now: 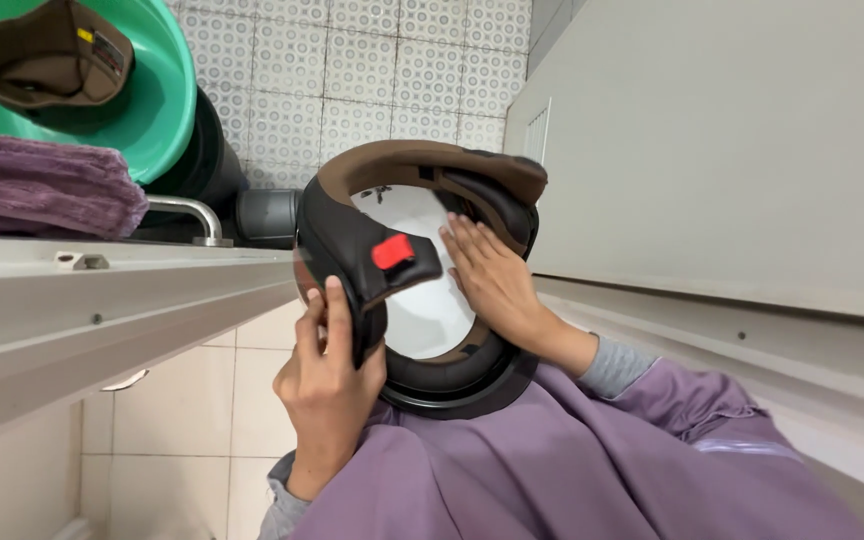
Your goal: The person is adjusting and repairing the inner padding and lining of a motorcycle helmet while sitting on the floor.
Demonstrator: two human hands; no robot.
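Observation:
I hold a black helmet [452,385] with its opening facing me. It has brown padding [422,160] around the rim and a white inner shell [422,300]. My left hand [327,385] grips the black cheek pad [347,250] on the helmet's left side, just below a red buckle tab [392,250]. My right hand [497,280] lies flat inside the opening, fingers straight and pressed against the right-side lining. A purple cloth [552,470] covers my lap under the helmet.
A green basin [167,90] at the top left holds a loose brown pad [47,55]. A folded purple towel [37,185] lies on a grey ledge [102,300]. A metal tap [187,212] and a grey pipe [267,215] stand behind. A pale wall [732,150] fills the right.

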